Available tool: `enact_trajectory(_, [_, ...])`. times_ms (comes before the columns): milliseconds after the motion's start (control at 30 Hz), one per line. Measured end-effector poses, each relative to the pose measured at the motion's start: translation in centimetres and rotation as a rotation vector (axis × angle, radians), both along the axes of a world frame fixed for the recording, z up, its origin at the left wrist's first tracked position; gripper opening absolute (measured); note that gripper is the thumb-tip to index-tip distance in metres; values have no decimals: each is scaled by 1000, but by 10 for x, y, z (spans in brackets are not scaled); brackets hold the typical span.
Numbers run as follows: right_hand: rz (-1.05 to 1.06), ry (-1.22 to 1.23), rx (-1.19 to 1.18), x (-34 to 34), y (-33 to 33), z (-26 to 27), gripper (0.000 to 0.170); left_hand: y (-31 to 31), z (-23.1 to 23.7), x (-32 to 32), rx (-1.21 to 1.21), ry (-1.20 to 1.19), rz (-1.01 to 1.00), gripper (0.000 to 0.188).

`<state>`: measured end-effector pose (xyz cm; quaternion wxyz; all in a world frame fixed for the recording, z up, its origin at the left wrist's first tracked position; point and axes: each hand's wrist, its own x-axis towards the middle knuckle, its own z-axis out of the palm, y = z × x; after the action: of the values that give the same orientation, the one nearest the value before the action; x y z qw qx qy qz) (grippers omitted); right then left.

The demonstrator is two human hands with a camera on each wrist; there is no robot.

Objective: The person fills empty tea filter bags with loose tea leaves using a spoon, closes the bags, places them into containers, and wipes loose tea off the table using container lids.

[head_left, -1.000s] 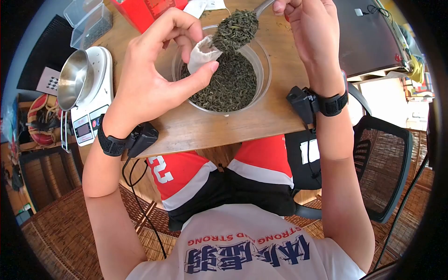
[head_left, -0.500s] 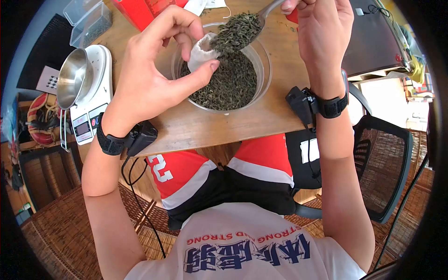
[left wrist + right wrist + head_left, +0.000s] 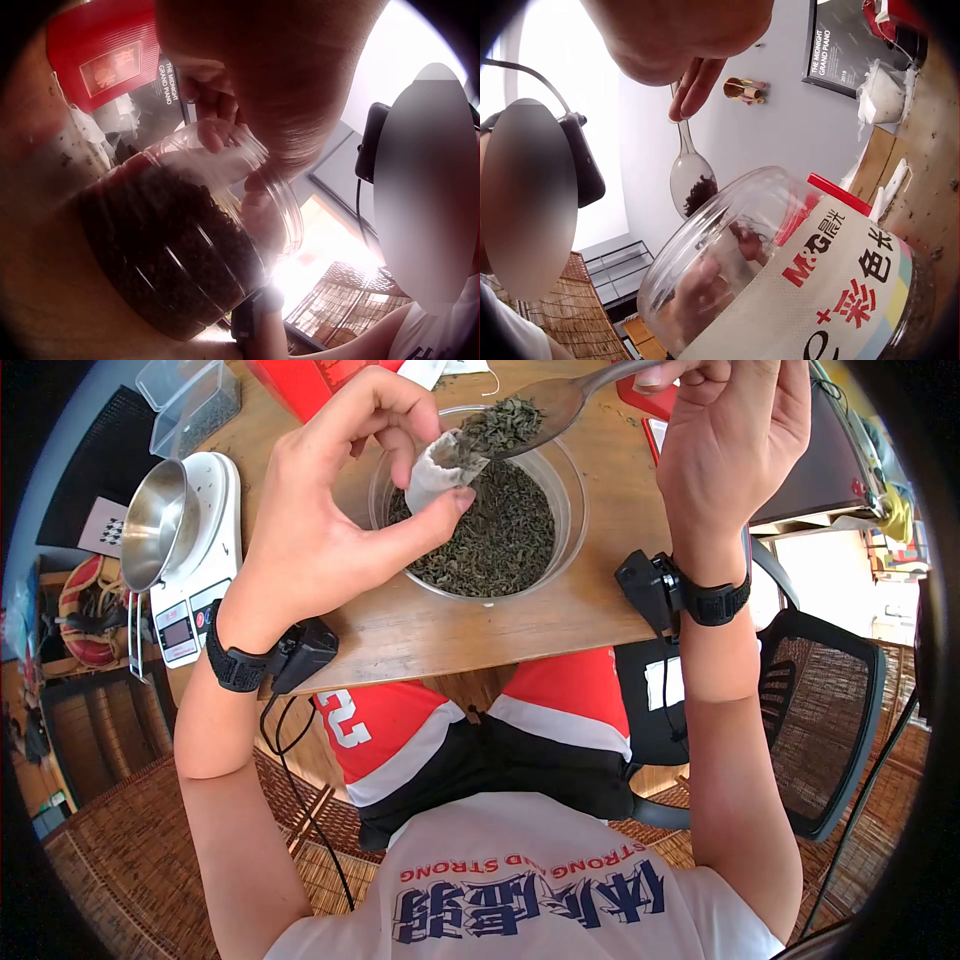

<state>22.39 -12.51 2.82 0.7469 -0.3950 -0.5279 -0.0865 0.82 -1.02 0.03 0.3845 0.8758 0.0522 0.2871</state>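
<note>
My left hand (image 3: 315, 525) holds a small white tea bag (image 3: 428, 482) between thumb and fingers, its mouth tilted toward the right. In my right hand (image 3: 725, 465) is a metal spoon (image 3: 568, 405), gripped by the handle. Dried tea leaves (image 3: 505, 425) lie on the front of the spoon, whose tip meets the bag's mouth. Both are over a clear plastic jar (image 3: 580, 510) of loose tea leaves (image 3: 490, 545). The right wrist view shows the spoon (image 3: 690, 169) above the jar's rim and a printed label (image 3: 802, 300) on its side.
A kitchen scale (image 3: 215, 525) with a metal pan (image 3: 155, 530) on it stands at the left. Behind it is a clear plastic box (image 3: 195, 410). A red box (image 3: 305, 382) and white bags (image 3: 425, 370) are at the back. Tea crumbs (image 3: 937, 255) lie on the table.
My right hand has moved outward to the right, drawing the spoon back and showing more of its metal. The heap of leaves on it has become smaller. The left hand has barely moved.
</note>
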Motion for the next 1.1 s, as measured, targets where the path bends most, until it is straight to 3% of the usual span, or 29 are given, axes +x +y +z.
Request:
enact_trajectory(100, [-93,14,10,-6,-1,5,43,3,-1,0,17,-19,4,35])
enact_trajectory(233, [-43,26,68,-8,-2,4,46,1,-1,0,-2,-6,-12,35])
enact_trajectory(300, [-132,-224,133,-6,-1,5,51,0,1,0,2,-3,4,35])
enact_trajectory(400, [-71,-210,122,-10,-5,4,54,1,0,0,-14,-13,9,35])
enact_trajectory(533, [-220,-167,-25,-20,-8,14,49,3,-2,-1,29,-27,-5,34])
enact_trajectory(667, [-233,-71,89,-14,-1,12,42,0,0,-1,-49,16,2,34])
enact_trajectory(767, [-153,12,8,-13,-8,18,35,0,1,0,-35,-19,1,34])
enact_trajectory(867, [-91,-157,-75,6,-9,5,28,2,0,-1,9,-20,9,33])
enact_trajectory(933, [-70,-141,-427,-8,-5,3,21,2,-1,0,-1,-18,2,33])
enact_trajectory(1033, [281,14,-679,-7,-1,-7,18,1,-1,1,-10,-32,-1,33])
enact_trajectory(1100, [203,-65,-627,-13,1,-9,18,1,-1,1,-12,-41,5,33])
